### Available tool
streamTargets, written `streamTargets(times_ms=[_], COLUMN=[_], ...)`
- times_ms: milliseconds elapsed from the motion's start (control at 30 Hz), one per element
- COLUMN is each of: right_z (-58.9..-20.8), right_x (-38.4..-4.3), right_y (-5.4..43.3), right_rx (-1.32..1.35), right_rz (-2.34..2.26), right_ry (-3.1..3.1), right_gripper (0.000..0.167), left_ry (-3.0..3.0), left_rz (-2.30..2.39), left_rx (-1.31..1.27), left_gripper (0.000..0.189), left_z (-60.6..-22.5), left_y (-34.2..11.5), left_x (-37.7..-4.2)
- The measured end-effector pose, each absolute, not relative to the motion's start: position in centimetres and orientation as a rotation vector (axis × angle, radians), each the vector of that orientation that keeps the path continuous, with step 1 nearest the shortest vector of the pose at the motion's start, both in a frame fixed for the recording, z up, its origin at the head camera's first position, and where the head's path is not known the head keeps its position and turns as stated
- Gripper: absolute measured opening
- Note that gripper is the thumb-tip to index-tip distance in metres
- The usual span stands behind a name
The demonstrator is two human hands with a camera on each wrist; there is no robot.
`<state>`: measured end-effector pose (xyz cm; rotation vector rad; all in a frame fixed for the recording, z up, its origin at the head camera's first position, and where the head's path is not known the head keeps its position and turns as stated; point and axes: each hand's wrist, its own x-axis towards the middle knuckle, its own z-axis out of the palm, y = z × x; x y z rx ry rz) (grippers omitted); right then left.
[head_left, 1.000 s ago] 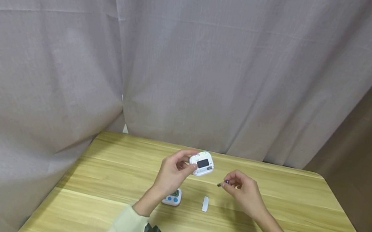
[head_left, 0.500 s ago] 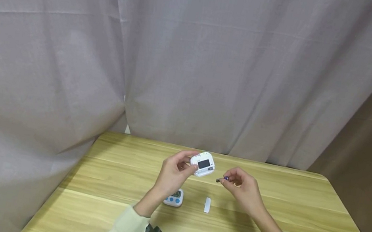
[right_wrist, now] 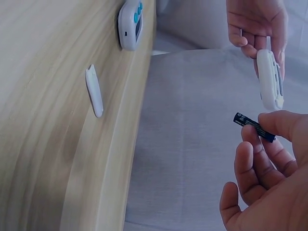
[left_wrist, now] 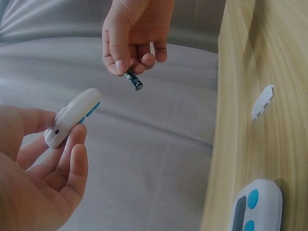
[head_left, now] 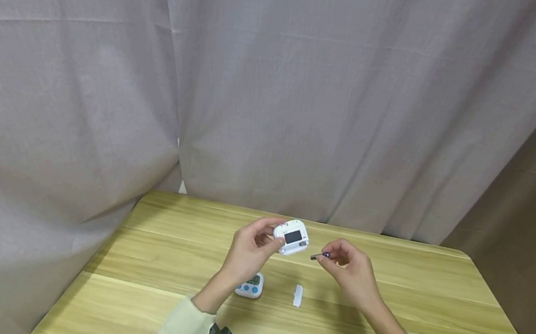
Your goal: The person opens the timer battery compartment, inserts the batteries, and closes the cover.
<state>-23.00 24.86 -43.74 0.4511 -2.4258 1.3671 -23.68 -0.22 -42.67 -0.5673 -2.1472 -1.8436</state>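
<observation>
My left hand [head_left: 250,248] grips a white digital timer [head_left: 291,245] above the table, thumb on its back and fingers beneath. The timer's back faces me, with a dark rectangle and an uncovered battery slot along the lower edge. To the right, my right hand [head_left: 348,268] pinches a small dark cylindrical battery [right_wrist: 252,126] between thumb and fingertips. One end of the battery [left_wrist: 135,83] sticks out toward the timer, a short gap away. Blue buttons show on the timer's front [left_wrist: 89,111] in the left wrist view.
A second white timer [head_left: 250,287] with blue buttons lies on the wooden table [head_left: 154,265], partly hidden behind the left forearm. Right of it lies a white battery cover [head_left: 298,295]. A grey curtain [head_left: 277,105] hangs behind the table.
The right hand has risen slightly and come a little nearer the timer with the battery. The left hand and its timer have stayed almost still.
</observation>
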Motion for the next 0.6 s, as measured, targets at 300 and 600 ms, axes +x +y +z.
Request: streamTargets(times_ms=[300,600], right_z=[-43.36,-43.04], right_x=[-22.75,-22.43], right_y=[24.88,24.69], right_rx=[0.423,0.423], right_rz=[1.358,1.362], right_ry=[-2.429,-2.378], right_gripper=[0.014,0.014], left_ry=[-2.154,-2.155], left_rz=[-1.849,-1.86], left_rx=[-0.568,-0.574], left_gripper=[0.037,0.037], left_z=[-42.64,-42.62], left_y=[-0.18,-0.13], left_x=[-23.5,-23.47])
